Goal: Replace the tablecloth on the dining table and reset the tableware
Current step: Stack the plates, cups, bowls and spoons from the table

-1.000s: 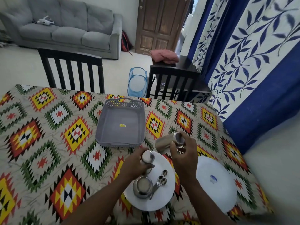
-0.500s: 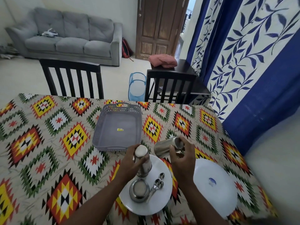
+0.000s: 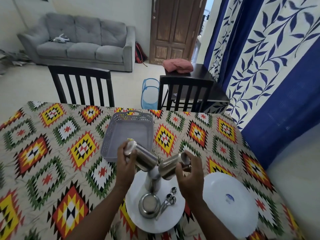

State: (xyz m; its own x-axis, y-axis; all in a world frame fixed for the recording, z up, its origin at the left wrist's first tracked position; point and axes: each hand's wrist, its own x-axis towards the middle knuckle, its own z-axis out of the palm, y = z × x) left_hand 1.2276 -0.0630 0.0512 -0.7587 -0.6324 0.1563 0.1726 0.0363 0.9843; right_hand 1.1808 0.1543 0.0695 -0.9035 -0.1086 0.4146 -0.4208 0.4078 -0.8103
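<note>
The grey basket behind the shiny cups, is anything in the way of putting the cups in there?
Nothing visible blocks it. The grey plastic basket looks empty apart from a small yellow sticker, partly hidden. The left hand holds one steel tumbler tilted over its near rim; the right hand holds another steel tumbler just beside it.

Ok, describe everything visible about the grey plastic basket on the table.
The grey rectangular plastic basket sits upright on the patterned tablecloth, beyond the white round plate. Its walls are shallow, with perforated rims and an arched handle at the far end. A small yellow sticker lies on its floor; otherwise nothing shows inside. The steel tumbler gripped by the left hand hangs over its near edge, hiding that corner.
</note>
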